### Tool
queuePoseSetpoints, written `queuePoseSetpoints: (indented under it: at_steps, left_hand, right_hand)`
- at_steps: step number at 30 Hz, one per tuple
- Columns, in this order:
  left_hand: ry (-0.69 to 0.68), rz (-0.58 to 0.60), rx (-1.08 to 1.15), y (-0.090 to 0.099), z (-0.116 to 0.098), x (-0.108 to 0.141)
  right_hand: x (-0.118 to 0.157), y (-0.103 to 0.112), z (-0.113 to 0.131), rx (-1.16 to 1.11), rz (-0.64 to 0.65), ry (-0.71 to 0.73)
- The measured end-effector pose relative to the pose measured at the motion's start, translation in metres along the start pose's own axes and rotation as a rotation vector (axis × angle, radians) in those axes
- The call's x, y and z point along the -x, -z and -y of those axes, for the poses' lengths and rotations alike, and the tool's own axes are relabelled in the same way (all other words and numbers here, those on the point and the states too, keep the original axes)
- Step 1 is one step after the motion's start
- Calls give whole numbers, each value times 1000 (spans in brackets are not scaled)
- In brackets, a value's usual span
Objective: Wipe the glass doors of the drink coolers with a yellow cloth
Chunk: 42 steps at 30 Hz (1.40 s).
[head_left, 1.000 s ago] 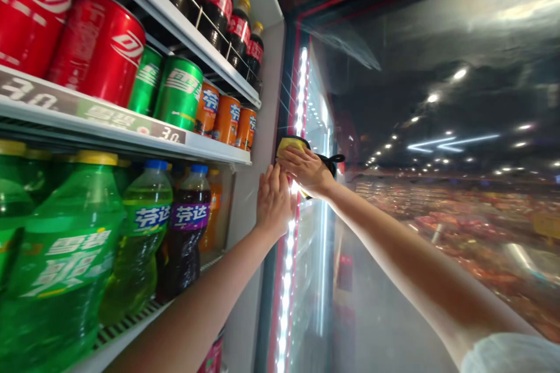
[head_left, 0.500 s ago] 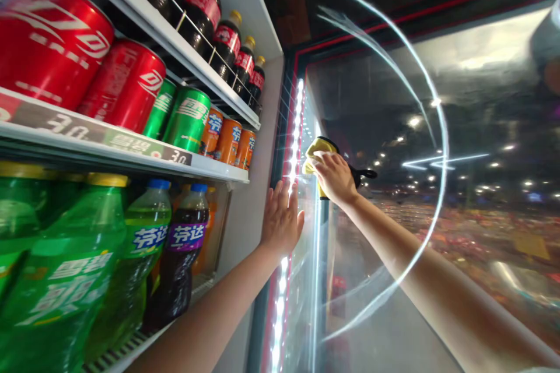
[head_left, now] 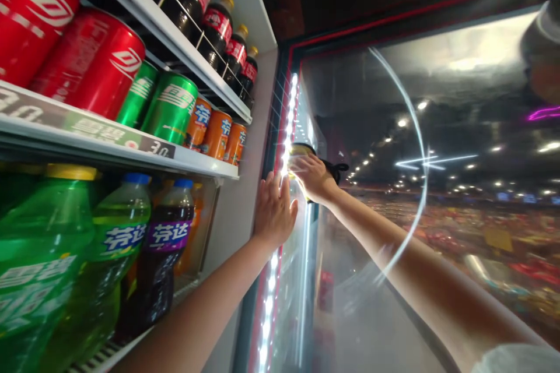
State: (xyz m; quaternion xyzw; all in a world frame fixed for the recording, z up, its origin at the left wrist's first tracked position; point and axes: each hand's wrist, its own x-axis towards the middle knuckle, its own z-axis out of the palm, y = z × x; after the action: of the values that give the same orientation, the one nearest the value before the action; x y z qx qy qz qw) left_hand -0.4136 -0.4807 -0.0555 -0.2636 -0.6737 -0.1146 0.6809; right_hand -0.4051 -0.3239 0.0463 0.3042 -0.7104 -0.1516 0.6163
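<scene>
The shelf carried rows of red cans, green cans and orange cans, all standing upright.

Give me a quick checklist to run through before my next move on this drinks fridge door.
1. Cloth in hand: ok. The right hand presses the yellow cloth to the glass door.
2. Left hand placement: cannot tell. The left hand is spread flat beside the lit door edge, but contact isn't clear.
3. Drinks: ok. The green cans and the bottles stand in rows on their shelves.
4. Glass: cannot tell. A curved bright arc could be a smear or a reflection.
5. Cloth cleanliness: cannot tell. The right hand hides most of it.
</scene>
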Motion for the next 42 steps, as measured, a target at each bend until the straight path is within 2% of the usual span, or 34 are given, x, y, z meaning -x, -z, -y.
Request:
queuePoseSetpoints:
  at_steps: [2, 3, 7, 9, 10, 13, 15, 16, 18, 20, 22, 23, 26, 28, 30, 33, 35, 37, 38, 40, 42]
  left_hand:
    - [5, -4, 30, -1, 0, 2]
    - [1, -10, 41, -2, -1, 2]
    - [-16, -35, 53, -7, -5, 1]
    - [-12, -27, 63, -10, -10, -1]
    - [-6, -21, 71, -11, -13, -1]
    - [9, -12, 96, -14, -24, -2]
    - [0, -12, 115, -14, -29, -3]
    - [-12, -13, 125, -14, -31, -4]
    - [-38, -16, 139, -15, -32, -8]
    - [-58, -13, 151, -17, -34, -14]
    - [-61, -5, 165, -21, -38, -21]
    - [-54, -4, 172, -23, -41, -24]
    - [-13, -28, 188, -26, -52, -29]
    - [-10, -49, 199, -26, -58, -31]
    - [-34, -57, 211, -25, -61, -31]
    - [-59, -50, 228, -25, -62, -36]
    - [-54, -46, 235, -28, -65, -42]
    - [-36, -45, 241, -34, -72, -49]
    - [-22, -47, 246, -37, -76, -52]
    - [6, -57, 269, -42, -87, -58]
    - [12, -69, 307, -45, -98, -63]
  right_hand:
    - [25, 15, -2, 1, 46, 91]
    - [30, 23, -8, 18, 49, 84]
    - [13, 37, -35, 139, -59, -186]
    - [1, 32, -36, 171, -112, -300]
    - [0, 29, -32, 172, -112, -307]
    - [16, 26, -17, 140, -9, -144]
    - [34, 36, -16, 126, 63, -27]
    - [41, 44, -19, 132, 76, -14]
    - [46, 59, -31, 165, 52, -86]
    - [38, 68, -44, 203, -16, -232]
    - [25, 66, -47, 224, -71, -347]
    - [22, 63, -46, 225, -71, -360]
    - [28, 60, -38, 197, 35, -214]
    - [45, 71, -39, 186, 120, -90]
    - [60, 91, -51, 214, 158, -72]
    - [63, 116, -72, 299, 113, -252]
    - [54, 117, -76, 351, 45, -427]
    - [43, 107, -70, 382, 3, -528]
    - [40, 101, -66, 384, 13, -509]
    - [41, 95, -60, 368, 72, -372]
    - [50, 101, -64, 358, 125, -269]
